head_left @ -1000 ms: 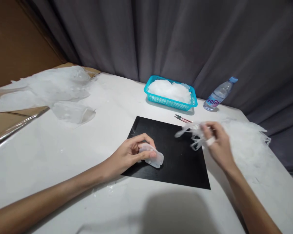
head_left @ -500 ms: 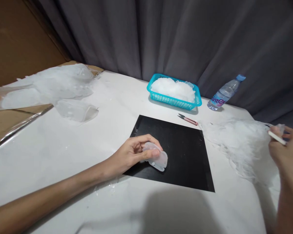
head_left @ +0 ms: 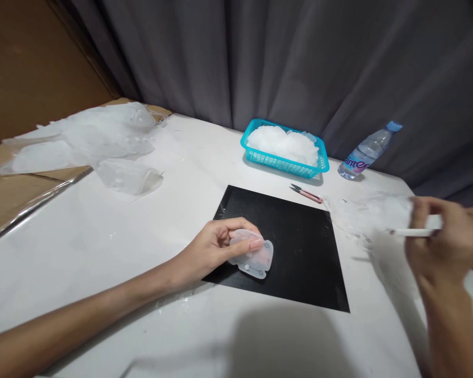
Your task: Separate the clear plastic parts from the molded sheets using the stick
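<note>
My left hand [head_left: 230,244] rests over the black mat [head_left: 299,262], its thumb and fingers closed on a translucent plastic piece [head_left: 256,262]. That piece has a scalloped, rounded outline with small round marks along its edge. On the right, my right hand [head_left: 445,236] is raised above the table and smeared by motion. A thin white stick [head_left: 412,232] is gripped in it and points left toward the mat. Behind that hand lies a loose heap of white, stringy translucent material [head_left: 366,212], partly hidden by the hand.
Pink-handled thread snips [head_left: 307,194] lie at the mat's far edge. A turquoise basket [head_left: 284,167] full of white pieces stands behind, beside a water bottle [head_left: 368,152]. Translucent sheets or pouches [head_left: 98,134] are piled at the far left, partly on cardboard [head_left: 8,189]. A grey curtain [head_left: 284,58] hangs behind.
My right hand has moved left, nearer the mat, with the white stick still in it. Less of the white stringy heap shows. My left hand keeps its hold on the plastic piece.
</note>
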{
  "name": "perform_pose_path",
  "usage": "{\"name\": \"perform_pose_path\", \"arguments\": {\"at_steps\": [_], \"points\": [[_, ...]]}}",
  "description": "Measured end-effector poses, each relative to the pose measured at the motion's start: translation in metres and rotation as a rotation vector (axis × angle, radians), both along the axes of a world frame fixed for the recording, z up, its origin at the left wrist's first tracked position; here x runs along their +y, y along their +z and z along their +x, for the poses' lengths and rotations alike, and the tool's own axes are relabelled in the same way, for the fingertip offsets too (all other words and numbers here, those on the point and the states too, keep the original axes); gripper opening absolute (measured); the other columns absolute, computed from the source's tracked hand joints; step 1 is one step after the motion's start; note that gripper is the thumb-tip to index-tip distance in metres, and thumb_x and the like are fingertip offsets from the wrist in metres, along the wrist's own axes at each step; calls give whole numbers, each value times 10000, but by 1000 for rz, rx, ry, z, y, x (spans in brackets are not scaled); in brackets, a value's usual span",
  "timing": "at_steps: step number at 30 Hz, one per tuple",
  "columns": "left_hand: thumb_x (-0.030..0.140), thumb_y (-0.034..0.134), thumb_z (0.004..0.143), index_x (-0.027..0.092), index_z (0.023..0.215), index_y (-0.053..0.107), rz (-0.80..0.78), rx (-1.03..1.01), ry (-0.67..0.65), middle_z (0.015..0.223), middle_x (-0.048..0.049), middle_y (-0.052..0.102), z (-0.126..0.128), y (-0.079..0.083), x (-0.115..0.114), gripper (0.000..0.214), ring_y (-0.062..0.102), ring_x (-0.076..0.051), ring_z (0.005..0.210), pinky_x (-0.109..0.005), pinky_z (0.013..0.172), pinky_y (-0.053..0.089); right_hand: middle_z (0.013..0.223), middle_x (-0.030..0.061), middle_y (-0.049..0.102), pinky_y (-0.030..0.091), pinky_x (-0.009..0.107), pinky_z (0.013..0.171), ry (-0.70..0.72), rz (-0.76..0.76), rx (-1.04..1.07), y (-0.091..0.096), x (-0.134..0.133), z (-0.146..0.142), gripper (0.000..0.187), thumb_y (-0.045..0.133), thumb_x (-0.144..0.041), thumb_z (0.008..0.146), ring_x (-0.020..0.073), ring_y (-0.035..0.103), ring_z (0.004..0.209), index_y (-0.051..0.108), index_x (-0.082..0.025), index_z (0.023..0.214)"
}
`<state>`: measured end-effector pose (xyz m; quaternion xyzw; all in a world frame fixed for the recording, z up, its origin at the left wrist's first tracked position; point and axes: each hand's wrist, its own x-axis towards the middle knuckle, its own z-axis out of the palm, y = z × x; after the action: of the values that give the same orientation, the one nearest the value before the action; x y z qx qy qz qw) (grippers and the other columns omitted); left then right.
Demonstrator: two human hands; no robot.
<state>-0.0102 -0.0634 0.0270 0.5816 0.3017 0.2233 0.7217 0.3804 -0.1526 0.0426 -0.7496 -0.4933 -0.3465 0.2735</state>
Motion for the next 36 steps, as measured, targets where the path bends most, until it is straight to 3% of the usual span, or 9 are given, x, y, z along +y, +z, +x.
{"name": "perform_pose_path", "arguments": {"at_steps": [1,4,9,13,17,23,30,36], "points": [[395,787,916,176,969,743,-2,1,8,858,-30,800,0,0,0,230,728,-146,761,-225,696,536,654,115,558,315,451,680,78,-16,-58,-5,4,-13,557,429,-611,1024,289,484,702,752,-192,850],[389,800,902,173,941,750,-13,17,34,786,-8,770,2,1,0,226,675,-117,680,-201,632,493,688,49,618,326,386,672,429,-244,-19,-23,12,-60,333,602,-468,1016,217,464,668,734,-219,839],[397,805,893,165,931,766,-22,48,33,784,-6,755,4,3,-1,238,649,-112,696,-197,644,469,865,37,680,454,353,760,839,-365,669,-32,14,-133,135,615,-298,1032,206,593,831,736,-240,1044],[396,777,916,155,956,775,-39,76,-27,767,-2,733,6,2,-5,243,601,-100,667,-194,621,436,855,23,704,434,310,659,1021,-432,987,-28,8,-157,123,680,-324,996,166,548,727,785,-260,995],[415,765,920,147,943,776,-43,102,-53,755,-2,707,7,2,-8,270,562,-100,650,-198,593,396,707,0,613,387,293,596,1058,-427,1121,-29,4,-163,144,736,-367,951,147,476,650,829,-256,957],[411,771,906,145,893,777,-36,119,-51,724,4,684,9,5,-8,266,548,-106,632,-209,576,373,690,-12,592,384,299,613,1051,-405,1188,-31,2,-166,82,778,-311,915,143,472,654,838,-263,946],[400,786,884,157,883,782,-64,132,-48,727,7,713,12,6,-11,243,599,-111,638,-201,590,423,798,20,761,409,328,642,1053,-400,1103,-33,3,-167,47,785,-264,906,173,487,706,831,-271,913],[419,793,863,151,855,764,-49,159,-39,719,3,700,13,8,-12,270,604,-122,640,-208,592,433,822,10,782,398,338,630,1083,-369,1016,-32,3,-167,59,770,-230,915,168,492,688,812,-270,903]]}}
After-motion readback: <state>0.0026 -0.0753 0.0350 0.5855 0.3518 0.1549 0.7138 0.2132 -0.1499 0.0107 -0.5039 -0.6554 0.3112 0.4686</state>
